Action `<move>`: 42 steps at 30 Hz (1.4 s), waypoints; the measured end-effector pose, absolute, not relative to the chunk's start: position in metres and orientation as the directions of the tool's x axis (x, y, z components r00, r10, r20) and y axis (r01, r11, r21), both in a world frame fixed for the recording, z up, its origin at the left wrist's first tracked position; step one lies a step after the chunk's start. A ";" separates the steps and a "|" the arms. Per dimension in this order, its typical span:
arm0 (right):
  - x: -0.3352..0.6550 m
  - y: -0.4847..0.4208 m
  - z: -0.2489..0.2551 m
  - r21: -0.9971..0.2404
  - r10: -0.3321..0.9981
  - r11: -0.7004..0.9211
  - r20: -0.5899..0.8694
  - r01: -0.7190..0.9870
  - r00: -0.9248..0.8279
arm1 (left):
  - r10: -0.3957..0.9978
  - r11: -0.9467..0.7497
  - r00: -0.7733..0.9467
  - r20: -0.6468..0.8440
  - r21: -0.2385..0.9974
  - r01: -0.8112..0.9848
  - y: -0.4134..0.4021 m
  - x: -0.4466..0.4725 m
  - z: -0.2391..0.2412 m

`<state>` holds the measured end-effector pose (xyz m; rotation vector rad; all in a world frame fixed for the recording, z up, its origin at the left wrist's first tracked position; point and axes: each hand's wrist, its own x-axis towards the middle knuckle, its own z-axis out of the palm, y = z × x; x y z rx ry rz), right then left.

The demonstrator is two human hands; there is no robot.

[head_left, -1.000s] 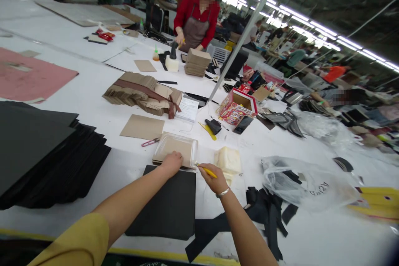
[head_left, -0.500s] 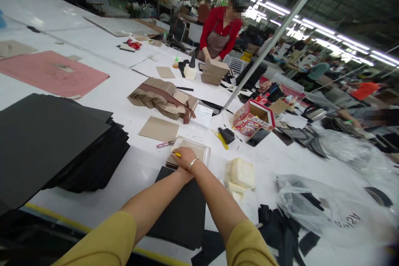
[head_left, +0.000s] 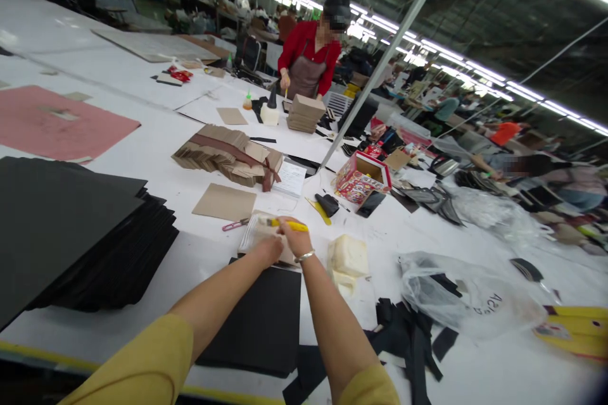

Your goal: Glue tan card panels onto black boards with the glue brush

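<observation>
My right hand (head_left: 295,237) is closed around a yellow-handled brush (head_left: 297,226), whose pale bristles point left over a beige board piece (head_left: 287,255) in a clear-edged, tray-like holder (head_left: 247,235). My left hand (head_left: 268,250) rests at the near side of that board, its fingers curled in; what they grip, if anything, is hidden. Just left of the holder lie pink-handled thread snips (head_left: 235,224). A black sheet stack (head_left: 254,323) lies below my forearms, touching or nearly touching the holder's near edge. Beyond sits a loose beige board (head_left: 225,202).
At left stands a tall stack of black sheets (head_left: 71,221). Cream plastic container (head_left: 348,259), black strips (head_left: 408,342) and a clear bag (head_left: 470,291) lie right. Beyond are beige board pieces (head_left: 228,152), a red box (head_left: 363,177), a metal pole (head_left: 380,69) and a co-worker in red (head_left: 306,54).
My right hand has moved right, off my left wrist, so my arms no longer cross. The brush now shows plainly. The view has shifted right; the co-worker's hand has lifted with a yellow-handled tool.
</observation>
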<state>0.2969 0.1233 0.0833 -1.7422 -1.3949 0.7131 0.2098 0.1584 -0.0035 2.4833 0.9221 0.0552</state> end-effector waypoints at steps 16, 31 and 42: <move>0.358 -0.036 0.098 -1.000 0.772 -0.006 0.008 0.020 0.635 | 0.396 -0.853 0.838 -0.376 0.187 0.487 0.167 0.216 0.020; 0.320 -0.042 0.079 -0.952 0.769 -0.091 0.118 0.291 0.628 | 0.894 -0.431 0.360 0.267 0.731 0.529 0.153 0.171 0.103; 0.282 -0.029 0.062 -0.972 0.633 -0.105 0.099 0.212 0.767 | 0.935 0.346 0.255 -0.248 0.800 -0.491 0.047 0.129 0.095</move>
